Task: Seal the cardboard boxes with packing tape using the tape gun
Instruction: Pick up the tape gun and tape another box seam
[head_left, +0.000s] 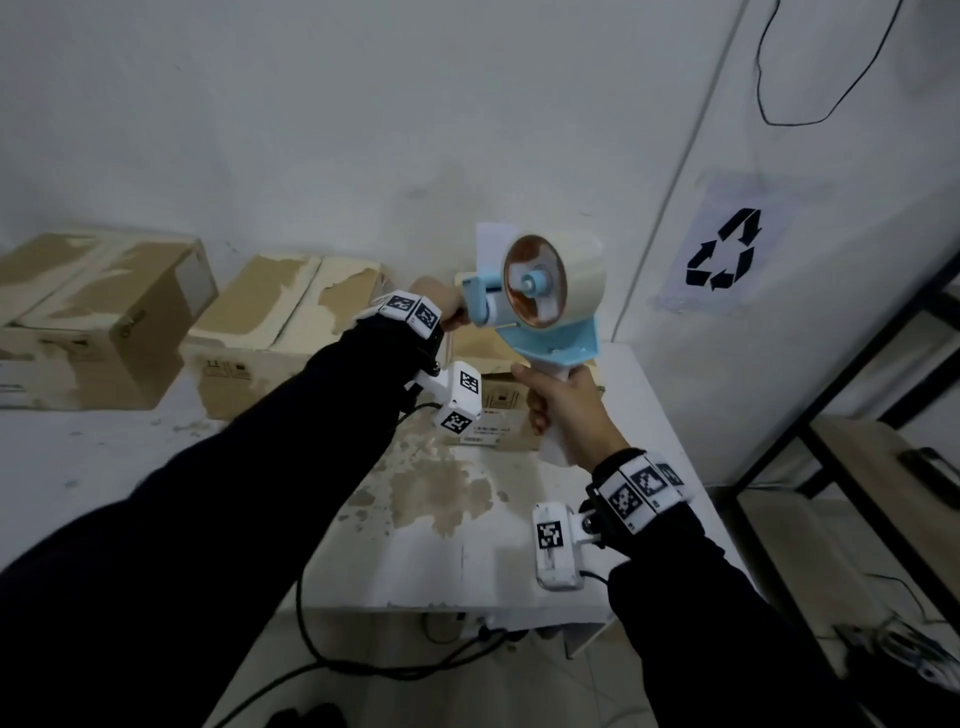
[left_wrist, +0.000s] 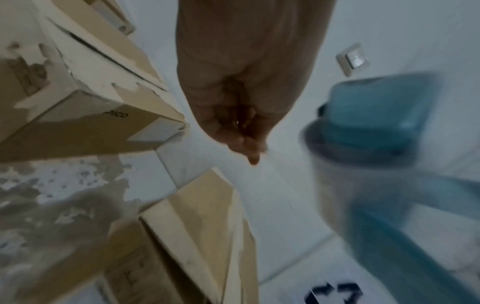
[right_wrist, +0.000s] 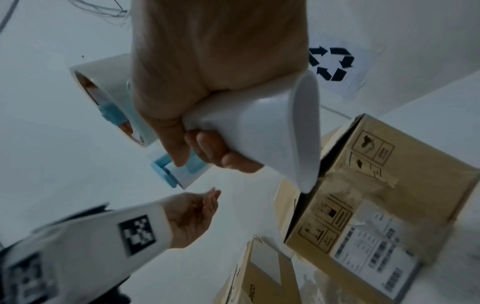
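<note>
My right hand (head_left: 566, 410) grips the white handle of a blue tape gun (head_left: 550, 291) and holds it up above the table, the roll of clear tape facing me. My left hand (head_left: 447, 306) is at the gun's front end. In the left wrist view its fingertips (left_wrist: 246, 139) pinch together and a faint clear strip of tape runs from them toward the blurred gun (left_wrist: 376, 123). Three worn cardboard boxes stand along the wall: left (head_left: 98, 317), middle (head_left: 280, 322), and one (head_left: 498, 400) under the gun, its top flaps (right_wrist: 363, 185) carrying old tape.
The white table (head_left: 441, 493) has a peeled brown patch; its right edge is close to my right arm. A black metal shelf (head_left: 857, 415) stands to the right. A recycling sign (head_left: 722, 249) hangs on the wall. Cables (head_left: 389, 670) lie under the table.
</note>
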